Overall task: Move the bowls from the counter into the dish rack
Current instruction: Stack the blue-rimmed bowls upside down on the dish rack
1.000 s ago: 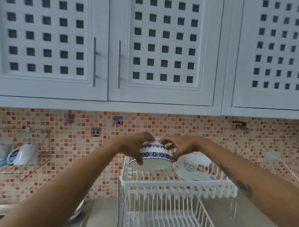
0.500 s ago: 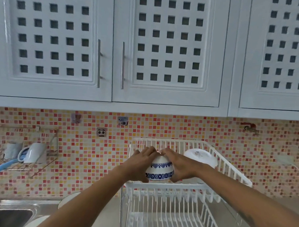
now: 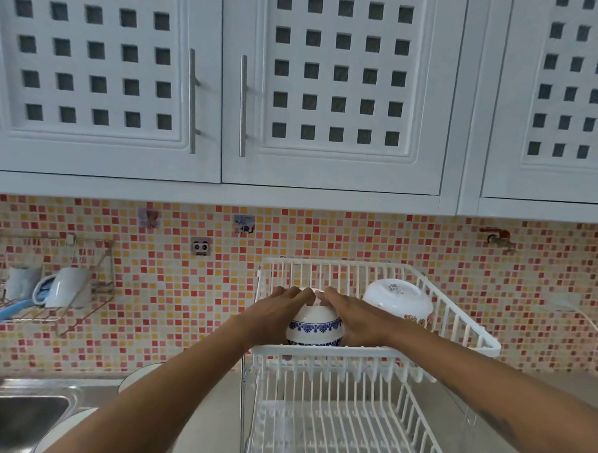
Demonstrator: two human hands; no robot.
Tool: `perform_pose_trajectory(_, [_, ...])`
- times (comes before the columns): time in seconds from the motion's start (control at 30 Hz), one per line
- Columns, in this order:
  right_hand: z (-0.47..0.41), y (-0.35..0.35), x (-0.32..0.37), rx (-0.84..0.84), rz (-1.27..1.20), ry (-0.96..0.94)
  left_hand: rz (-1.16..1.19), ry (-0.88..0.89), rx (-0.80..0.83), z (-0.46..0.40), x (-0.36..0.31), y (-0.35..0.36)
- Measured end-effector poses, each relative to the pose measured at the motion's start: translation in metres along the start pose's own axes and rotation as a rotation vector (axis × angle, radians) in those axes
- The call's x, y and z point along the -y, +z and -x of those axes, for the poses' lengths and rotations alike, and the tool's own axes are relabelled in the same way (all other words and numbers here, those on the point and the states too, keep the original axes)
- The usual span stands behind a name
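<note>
A white bowl with a blue pattern band [image 3: 315,326] sits upside down in the upper tier of the white wire dish rack [image 3: 464,322]. My left hand [image 3: 276,314] cups its left side and my right hand [image 3: 352,317] cups its right side, fingertips nearly meeting over its base. Another white bowl with an orange motif [image 3: 399,299] lies upside down in the same tier, just to the right. White dish rims [image 3: 140,373] show on the counter at lower left, partly hidden by my left forearm.
The rack's lower tier [image 3: 343,430] lies below the hands. A steel sink [image 3: 18,416] is at lower left. A wall-mounted wire shelf [image 3: 45,283] holds cups. White cabinets [image 3: 331,90] hang overhead, above a mosaic tile backsplash.
Both hands have lowered the blue-patterned bowl from above the rack down into its upper tier. The view has tilted slightly downward.
</note>
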State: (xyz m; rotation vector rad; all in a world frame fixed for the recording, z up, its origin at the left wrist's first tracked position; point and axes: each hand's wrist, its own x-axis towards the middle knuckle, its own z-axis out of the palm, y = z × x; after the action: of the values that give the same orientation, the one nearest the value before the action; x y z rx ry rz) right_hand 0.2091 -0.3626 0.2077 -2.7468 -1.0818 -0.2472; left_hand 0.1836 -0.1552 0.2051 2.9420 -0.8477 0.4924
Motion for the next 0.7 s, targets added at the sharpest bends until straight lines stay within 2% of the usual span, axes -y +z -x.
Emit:
perform_pose_trajectory(0.2, [0.000,0.000,0.005,-0.002,0.004,0.007,-0.024,-0.008,0.014,-0.002,0.003,0.005])
perform_pose_trajectory(0.47, [0.004,-0.001,0.002,0.031,-0.135,0.089,-0.019,-0.017,0.075,-0.002,0.006,0.007])
perform_pose_trajectory(0.53, [0.005,-0.007,0.004,0.028,-0.239,0.146,0.053,-0.048,0.102,-0.004,0.003,0.001])
perform_pose_trajectory(0.63, [0.001,-0.013,0.007,-0.010,-0.392,0.247,0.324,-0.206,0.132,-0.010,0.000,-0.012])
perform_pose_trajectory(0.7, [-0.004,-0.014,0.010,0.039,-0.455,0.317,0.419,-0.292,0.146,-0.014,-0.002,-0.017])
